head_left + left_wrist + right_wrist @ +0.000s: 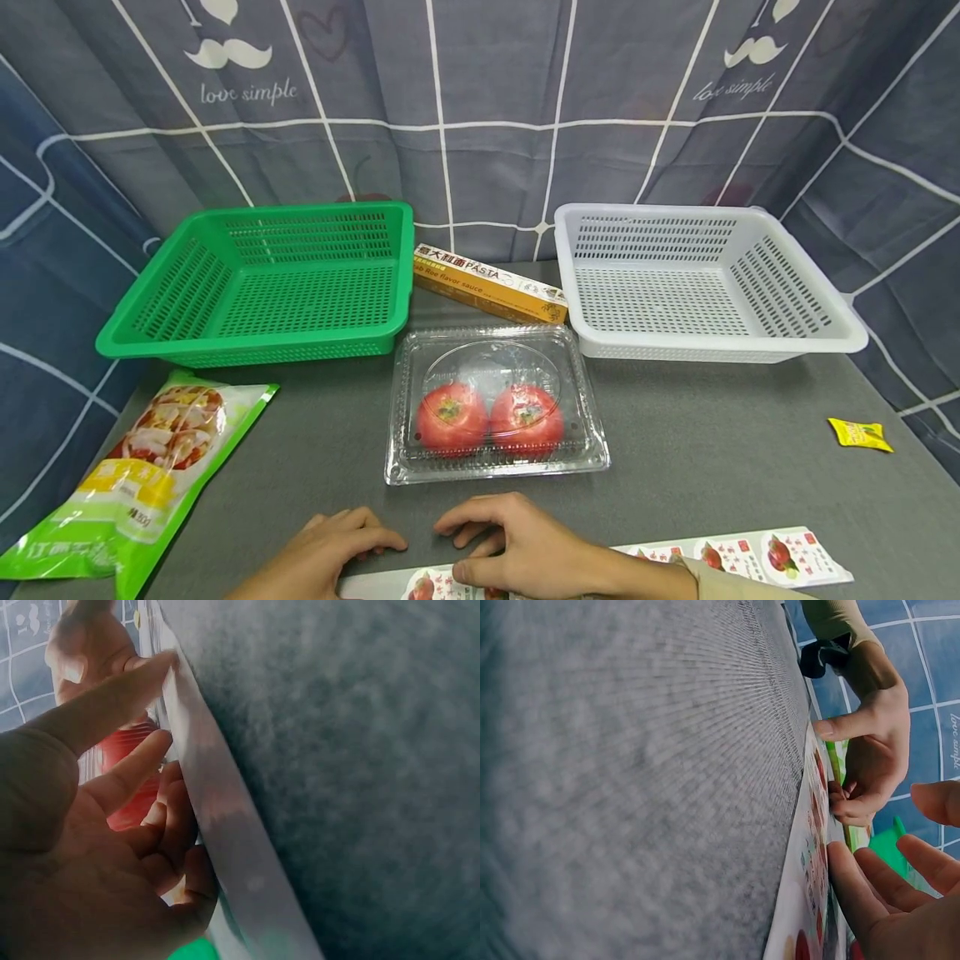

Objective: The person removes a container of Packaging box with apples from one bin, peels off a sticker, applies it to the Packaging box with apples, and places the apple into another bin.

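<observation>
A white strip of fruit-printed stickers (780,557) lies along the table's near side, its middle hidden under my right hand and forearm. My left hand (330,550) rests at the strip's left end, fingers loosely bent. In the left wrist view its thumb reaches the edge of the strip (217,780). My right hand (525,546) is over the strip, thumb and fingers spread apart. In the right wrist view its fingertips (840,859) are right at the strip's edge. Just beyond both hands stands a closed clear plastic box (495,479) with two red tomatoes (452,421) inside.
A green basket (258,343) stands back left, a white basket (720,346) back right, with a pasta box (487,287) between them. A green food bag (142,475) lies on the left, a small yellow packet (860,434) on the right. A grey checked curtain (495,75) hangs behind.
</observation>
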A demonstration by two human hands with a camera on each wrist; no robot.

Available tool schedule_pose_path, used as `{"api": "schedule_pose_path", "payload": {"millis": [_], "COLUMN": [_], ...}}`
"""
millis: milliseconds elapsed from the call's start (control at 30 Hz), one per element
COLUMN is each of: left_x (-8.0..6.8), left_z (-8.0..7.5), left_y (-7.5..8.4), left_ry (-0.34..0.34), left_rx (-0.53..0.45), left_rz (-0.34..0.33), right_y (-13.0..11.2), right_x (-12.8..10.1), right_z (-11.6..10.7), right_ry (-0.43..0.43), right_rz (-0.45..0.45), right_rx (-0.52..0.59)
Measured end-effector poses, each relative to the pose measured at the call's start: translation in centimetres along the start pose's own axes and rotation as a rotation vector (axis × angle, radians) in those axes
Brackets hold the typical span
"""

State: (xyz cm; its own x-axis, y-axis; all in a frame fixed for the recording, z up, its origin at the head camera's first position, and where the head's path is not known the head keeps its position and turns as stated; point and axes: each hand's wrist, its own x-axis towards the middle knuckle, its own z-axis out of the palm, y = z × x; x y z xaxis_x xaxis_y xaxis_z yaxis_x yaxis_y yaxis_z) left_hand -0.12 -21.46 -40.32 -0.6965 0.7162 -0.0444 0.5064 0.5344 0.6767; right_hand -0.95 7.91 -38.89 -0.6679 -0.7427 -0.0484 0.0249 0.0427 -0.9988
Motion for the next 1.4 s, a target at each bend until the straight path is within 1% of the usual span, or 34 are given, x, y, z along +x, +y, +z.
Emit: {"api": "schedule_pose_path", "payload": {"millis": [67, 133, 267, 333, 400, 533, 633, 700, 767, 800, 833, 933, 1000, 1033, 1100, 1133, 1233, 1367, 1400], "left_x": [0.0, 0.1, 0.5, 0.6, 0.6, 0.7, 0.8, 0.8, 0.9, 0.9, 0.9, 1.1, 1.2, 1.3, 1.4, 1.4, 1.4, 1.4, 1.4], "left_z": [0.1, 0.0, -0.1, -0.2, -0.2, 0.0, 0.0, -0.1, -0.2, -0.2, -0.3, -0.3, -0.4, -0.3, -0.4, -0.4, -0.3, -0.3, -0.4], "left_y": [0.1, 0.2, 0.2, 0.1, 0.2, 0.4, 0.4, 0.4, 0.4, 0.5, 0.5, 0.8, 1.0, 1.1, 1.2, 1.3, 1.3, 1.3, 1.3], "left_ry": [-0.007, -0.021, -0.014, 0.006, 0.008, -0.017, -0.014, 0.0, 0.023, 0.027, 0.022, 0.002, -0.013, -0.014, -0.014, -0.01, 0.0, 0.005, 0.001], "left_rx": [0.06, 0.072, 0.077, 0.101, 0.121, 0.128, 0.11, 0.062, -0.034, -0.095, -0.177, -0.429, -0.547, -0.588, -0.628, -0.629, -0.638, -0.666, -0.678], "left_rz": [-0.001, -0.011, 0.027, 0.073, 0.098, 0.094, 0.096, 0.105, 0.107, 0.102, 0.088, 0.021, -0.016, -0.024, -0.033, -0.031, -0.018, -0.036, -0.051], "right_y": [0.0, 0.0, 0.0, 0.0, 0.0, 0.0, -0.1, -0.2, -0.2, -0.2, -0.2, -0.2, -0.1, -0.1, -0.1, -0.1, -0.1, -0.2, -0.3], "right_x": [0.0, 0.0, -0.1, -0.1, -0.1, -0.1, 0.0, 0.0, 0.1, 0.2, 0.2, 0.4, 0.6, 0.7, 0.9, 0.9, 1.1, 1.1, 1.1], "right_z": [0.0, 0.0, 0.0, -0.1, -0.1, -0.1, 0.0, 0.1, 0.1, 0.2, 0.2, 0.2, 0.2, 0.3, 0.4, 0.4, 0.4, 0.3, 0.3], "right_ry": [0.007, 0.011, 0.008, 0.004, 0.001, 0.002, 0.006, 0.005, -0.001, -0.007, -0.014, -0.057, -0.086, -0.095, -0.106, -0.106, -0.109, -0.119, -0.119], "right_rz": [0.005, 0.008, 0.015, 0.021, 0.022, 0.016, 0.011, 0.006, 0.001, -0.003, -0.01, -0.051, -0.09, -0.108, -0.13, -0.138, -0.144, -0.155, -0.159], "right_rx": [-0.002, -0.002, 0.005, 0.012, 0.015, 0.009, -0.005, -0.021, -0.043, -0.057, -0.077, -0.171, -0.266, -0.309, -0.365, -0.386, -0.385, -0.414, -0.431]}}
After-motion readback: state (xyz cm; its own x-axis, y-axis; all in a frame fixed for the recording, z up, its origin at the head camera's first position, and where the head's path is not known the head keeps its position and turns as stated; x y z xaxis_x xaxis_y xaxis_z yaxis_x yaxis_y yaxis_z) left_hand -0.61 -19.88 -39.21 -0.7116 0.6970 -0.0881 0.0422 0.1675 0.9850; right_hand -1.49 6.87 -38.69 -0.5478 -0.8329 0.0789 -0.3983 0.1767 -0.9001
